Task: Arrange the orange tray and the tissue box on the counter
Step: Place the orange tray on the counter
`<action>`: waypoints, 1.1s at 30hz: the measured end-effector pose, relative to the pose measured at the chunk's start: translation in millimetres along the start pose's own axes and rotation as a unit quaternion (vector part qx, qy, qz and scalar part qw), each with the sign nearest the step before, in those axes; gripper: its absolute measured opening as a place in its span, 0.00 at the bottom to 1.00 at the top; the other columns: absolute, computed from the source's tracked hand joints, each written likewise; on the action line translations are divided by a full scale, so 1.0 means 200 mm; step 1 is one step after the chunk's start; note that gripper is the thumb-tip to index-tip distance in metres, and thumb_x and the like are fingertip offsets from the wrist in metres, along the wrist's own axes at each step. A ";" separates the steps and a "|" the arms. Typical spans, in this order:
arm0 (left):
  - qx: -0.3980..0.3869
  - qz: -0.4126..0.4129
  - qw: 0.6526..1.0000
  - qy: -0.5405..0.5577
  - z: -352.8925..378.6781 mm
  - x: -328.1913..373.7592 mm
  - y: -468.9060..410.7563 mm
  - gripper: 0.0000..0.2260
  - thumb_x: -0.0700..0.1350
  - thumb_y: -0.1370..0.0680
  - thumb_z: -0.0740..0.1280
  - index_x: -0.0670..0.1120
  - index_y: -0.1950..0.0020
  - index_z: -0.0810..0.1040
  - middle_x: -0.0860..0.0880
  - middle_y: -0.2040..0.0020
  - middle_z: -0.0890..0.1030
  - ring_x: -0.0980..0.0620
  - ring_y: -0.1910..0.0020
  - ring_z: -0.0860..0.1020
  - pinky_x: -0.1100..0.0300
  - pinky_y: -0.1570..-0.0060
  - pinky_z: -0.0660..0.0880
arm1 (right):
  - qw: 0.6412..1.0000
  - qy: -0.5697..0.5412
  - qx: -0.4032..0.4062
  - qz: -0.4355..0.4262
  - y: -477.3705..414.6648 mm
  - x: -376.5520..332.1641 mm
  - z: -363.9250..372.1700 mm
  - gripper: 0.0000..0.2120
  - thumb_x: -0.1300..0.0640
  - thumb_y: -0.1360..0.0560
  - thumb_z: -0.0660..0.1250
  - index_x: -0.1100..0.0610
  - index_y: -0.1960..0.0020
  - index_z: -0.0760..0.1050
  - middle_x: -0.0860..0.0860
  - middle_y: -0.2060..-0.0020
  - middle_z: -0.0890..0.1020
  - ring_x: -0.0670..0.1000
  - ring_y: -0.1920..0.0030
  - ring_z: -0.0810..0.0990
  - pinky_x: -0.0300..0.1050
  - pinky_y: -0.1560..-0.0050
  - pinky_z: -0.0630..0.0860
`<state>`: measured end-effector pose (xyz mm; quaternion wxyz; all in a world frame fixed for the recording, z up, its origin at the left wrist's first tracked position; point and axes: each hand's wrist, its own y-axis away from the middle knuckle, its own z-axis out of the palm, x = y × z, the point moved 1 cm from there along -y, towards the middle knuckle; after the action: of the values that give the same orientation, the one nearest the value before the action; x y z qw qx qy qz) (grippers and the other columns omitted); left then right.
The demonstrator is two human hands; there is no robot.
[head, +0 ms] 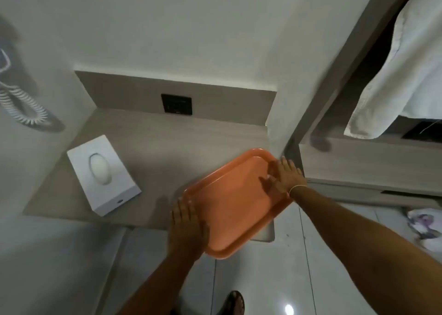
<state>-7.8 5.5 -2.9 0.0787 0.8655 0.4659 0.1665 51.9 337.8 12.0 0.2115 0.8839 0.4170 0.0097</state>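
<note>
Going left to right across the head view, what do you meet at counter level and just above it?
Coiled phone cord → tissue box → left hand → orange tray → right hand → white towel hanging at far right. The black wall socket sits behind, on the backsplash.

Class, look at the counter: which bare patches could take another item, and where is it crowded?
Free: the middle strip between the tissue box and the tray, and the back stretch below the socket. Crowded: the right front corner, where the tray overhangs the counter edge under the left hand and right hand.
</note>
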 end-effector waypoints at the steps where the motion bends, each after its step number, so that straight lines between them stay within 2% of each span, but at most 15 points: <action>1: -0.021 -0.022 1.000 0.003 0.04 0.02 0.02 0.42 0.65 0.27 0.31 0.36 0.24 0.45 0.31 0.23 0.51 0.33 0.23 0.51 0.39 0.25 0.53 | 1.000 -0.001 -0.014 0.003 0.00 0.02 0.03 0.37 0.38 0.20 0.51 0.55 0.21 0.41 0.54 0.20 0.44 0.59 0.22 0.43 0.62 0.24 0.47; 4: 0.003 -0.040 0.999 0.013 0.10 0.06 0.08 0.44 0.65 0.28 0.28 0.34 0.25 0.52 0.29 0.25 0.57 0.31 0.25 0.58 0.38 0.28 0.60 | 0.999 0.015 -0.041 0.003 -0.01 0.07 0.06 0.34 0.42 0.19 0.50 0.54 0.21 0.39 0.54 0.20 0.43 0.61 0.22 0.43 0.63 0.24 0.46; 9: -0.011 -0.077 0.997 0.021 0.12 0.10 0.08 0.37 0.60 0.24 0.38 0.34 0.25 0.49 0.28 0.25 0.53 0.30 0.25 0.54 0.39 0.26 0.56 | 0.998 0.017 -0.059 0.004 -0.04 0.09 0.09 0.32 0.44 0.18 0.50 0.53 0.21 0.38 0.53 0.20 0.42 0.61 0.22 0.44 0.64 0.24 0.48; 12: -0.039 -0.113 0.992 0.027 0.10 0.08 0.07 0.32 0.57 0.20 0.46 0.35 0.24 0.46 0.29 0.24 0.52 0.33 0.24 0.53 0.41 0.25 0.54 | 0.998 0.011 -0.057 0.007 -0.05 0.09 0.11 0.32 0.44 0.18 0.50 0.52 0.21 0.38 0.52 0.20 0.43 0.63 0.23 0.50 0.65 0.26 0.55; 15: -0.053 -0.097 0.992 0.056 0.09 0.04 0.05 0.31 0.55 0.19 0.49 0.36 0.24 0.46 0.33 0.23 0.53 0.37 0.24 0.54 0.44 0.25 0.55 | 0.999 0.005 -0.039 -0.006 -0.06 0.09 0.12 0.32 0.47 0.19 0.54 0.52 0.21 0.42 0.51 0.20 0.48 0.64 0.28 0.62 0.65 0.31 0.67; 18: -0.060 -0.084 0.991 0.085 0.08 0.00 0.04 0.31 0.56 0.18 0.49 0.38 0.23 0.45 0.36 0.22 0.51 0.39 0.23 0.53 0.45 0.25 0.55 | 1.000 -0.004 -0.021 -0.012 -0.05 0.09 0.11 0.30 0.51 0.20 0.58 0.52 0.22 0.47 0.52 0.22 0.56 0.65 0.33 0.68 0.65 0.35 0.71; 25: -0.028 -0.049 0.993 0.100 -0.02 -0.14 -0.03 0.33 0.61 0.20 0.49 0.43 0.23 0.46 0.40 0.20 0.50 0.41 0.22 0.51 0.44 0.25 0.55 | 0.998 -0.059 0.004 0.001 -0.04 0.03 0.07 0.21 0.52 0.20 0.58 0.54 0.29 0.61 0.57 0.32 0.71 0.66 0.34 0.68 0.66 0.36 0.69; 29: 0.002 -0.001 0.998 0.056 -0.16 -0.31 -0.19 0.32 0.59 0.20 0.49 0.42 0.23 0.48 0.39 0.21 0.53 0.42 0.22 0.52 0.45 0.23 0.53 | 0.995 -0.091 0.046 0.007 -0.08 -0.07 0.03 0.16 0.52 0.20 0.58 0.55 0.34 0.67 0.57 0.36 0.74 0.65 0.36 0.70 0.63 0.39 0.72; 33: 0.013 0.049 0.999 -0.004 -0.39 -0.49 -0.46 0.42 0.68 0.27 0.36 0.40 0.23 0.51 0.38 0.22 0.56 0.42 0.22 0.55 0.47 0.24 0.56 | 0.977 -0.188 0.091 0.052 -0.15 -0.23 0.00 0.19 0.52 0.20 0.59 0.56 0.31 0.65 0.61 0.41 0.78 0.65 0.39 0.74 0.61 0.39 0.72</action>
<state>-158.3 -26.2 21.8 0.0616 0.8887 0.4250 0.1605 -0.5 320.6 7.9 0.2035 0.9062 0.3221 -0.1834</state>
